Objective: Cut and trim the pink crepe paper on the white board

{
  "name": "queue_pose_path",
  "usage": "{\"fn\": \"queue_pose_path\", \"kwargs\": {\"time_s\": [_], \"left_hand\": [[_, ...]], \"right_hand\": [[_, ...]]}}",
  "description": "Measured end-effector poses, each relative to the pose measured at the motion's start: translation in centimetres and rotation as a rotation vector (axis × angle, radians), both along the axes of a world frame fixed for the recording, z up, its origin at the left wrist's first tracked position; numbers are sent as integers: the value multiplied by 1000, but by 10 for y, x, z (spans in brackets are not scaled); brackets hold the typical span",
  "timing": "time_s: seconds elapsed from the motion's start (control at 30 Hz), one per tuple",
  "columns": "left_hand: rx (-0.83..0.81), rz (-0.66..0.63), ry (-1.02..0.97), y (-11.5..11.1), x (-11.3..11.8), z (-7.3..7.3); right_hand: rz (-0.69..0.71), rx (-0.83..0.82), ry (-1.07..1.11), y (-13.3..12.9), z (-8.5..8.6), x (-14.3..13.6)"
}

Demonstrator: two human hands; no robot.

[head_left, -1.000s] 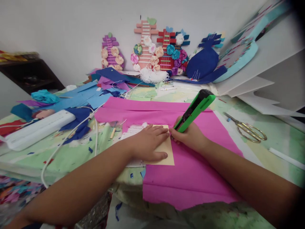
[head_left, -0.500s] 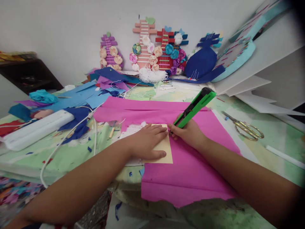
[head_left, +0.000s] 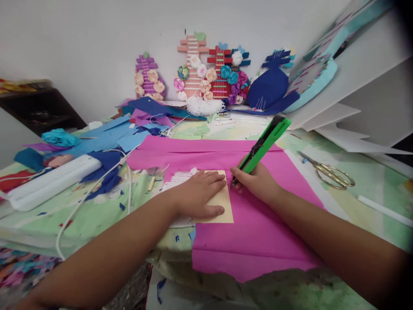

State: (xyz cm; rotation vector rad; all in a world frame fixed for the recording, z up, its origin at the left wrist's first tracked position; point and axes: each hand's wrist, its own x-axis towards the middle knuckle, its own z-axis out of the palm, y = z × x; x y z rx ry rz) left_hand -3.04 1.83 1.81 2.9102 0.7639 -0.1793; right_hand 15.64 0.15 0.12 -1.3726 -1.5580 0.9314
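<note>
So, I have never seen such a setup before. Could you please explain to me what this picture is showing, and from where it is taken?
Of course. There is no machine here: these are a person's two bare hands. The camera is worn on the head, so you look forward and down over both arms.

The left hand lies flat on a pale yellow card, which overlaps a large pink sheet. The right hand holds a green cutter, its tip close to the card's right edge.

Also on the table are scissors at the right, and blue sheets at the left. Behind, colourful decorations stand by the wall.
</note>
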Motion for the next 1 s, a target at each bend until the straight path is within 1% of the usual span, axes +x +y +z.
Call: {"fn": "queue_pose_path", "kwargs": {"time_s": [0.13, 0.37, 0.6, 0.8, 1.0], "left_hand": [[-5, -2, -2, 0, 0, 1], [-17, 12, 2, -1, 0, 1], [-7, -1, -28, 1, 1, -1], [7, -17, -37, 2, -1, -4], [22, -16, -14, 1, -1, -5]], "right_hand": [[37, 12, -50, 0, -3, -1], [53, 13, -114, 1, -4, -3], [129, 72, -213, 1, -3, -4], [96, -9, -140, 2, -4, -4], [39, 17, -152, 4, -5, -4]]}}
